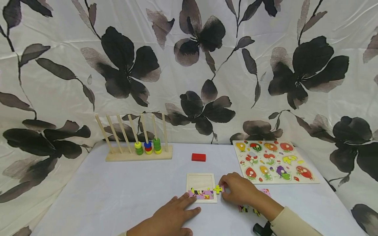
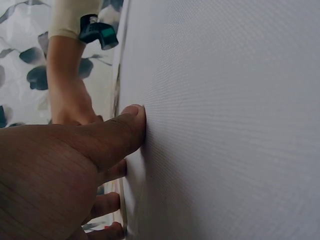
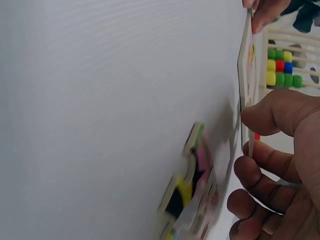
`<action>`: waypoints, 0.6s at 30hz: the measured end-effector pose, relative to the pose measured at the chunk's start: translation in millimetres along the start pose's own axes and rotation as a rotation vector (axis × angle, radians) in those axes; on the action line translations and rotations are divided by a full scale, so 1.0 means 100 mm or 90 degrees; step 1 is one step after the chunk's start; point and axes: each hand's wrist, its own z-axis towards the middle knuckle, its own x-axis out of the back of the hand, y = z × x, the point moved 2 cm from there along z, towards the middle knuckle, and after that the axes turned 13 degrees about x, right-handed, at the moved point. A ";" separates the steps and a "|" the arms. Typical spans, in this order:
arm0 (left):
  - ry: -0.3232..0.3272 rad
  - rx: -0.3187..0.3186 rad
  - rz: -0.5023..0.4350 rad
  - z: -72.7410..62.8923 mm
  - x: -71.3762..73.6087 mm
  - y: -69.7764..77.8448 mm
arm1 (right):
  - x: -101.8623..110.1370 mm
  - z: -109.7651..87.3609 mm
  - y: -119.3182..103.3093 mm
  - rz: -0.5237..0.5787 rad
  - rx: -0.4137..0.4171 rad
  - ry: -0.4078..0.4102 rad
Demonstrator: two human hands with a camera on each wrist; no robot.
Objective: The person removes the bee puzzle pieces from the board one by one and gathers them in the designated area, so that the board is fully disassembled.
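Red block (image 1: pixel 198 157) beyond puzzle tray (image 1: pixel 200 181); peg rack (image 1: pixel 127 157) left, fruit board (image 1: pixel 277 162) right.

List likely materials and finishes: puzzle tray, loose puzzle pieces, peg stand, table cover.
Puzzle tray: probably wood or plywood, matte; pale tan, bare-looking face.
Loose puzzle pieces: wood or fibreboard, can't tell which; pale edges under a coloured, seemingly printed top.
Peg stand: likely unpainted wood; pale tan base and pegs.
Table cover: seems woven fabric, matte; fine weave shows in the left wrist view.
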 end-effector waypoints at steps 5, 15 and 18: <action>0.001 0.000 0.000 0.00 0.00 0.01 | 0.03 -0.12 0.06 0.005 -0.016 0.002; -0.003 0.001 -0.020 0.00 0.00 0.00 | 0.10 -0.36 0.19 0.029 -0.042 0.013; -0.006 0.003 -0.023 0.01 -0.01 0.00 | 0.12 -0.44 0.23 0.026 -0.055 0.017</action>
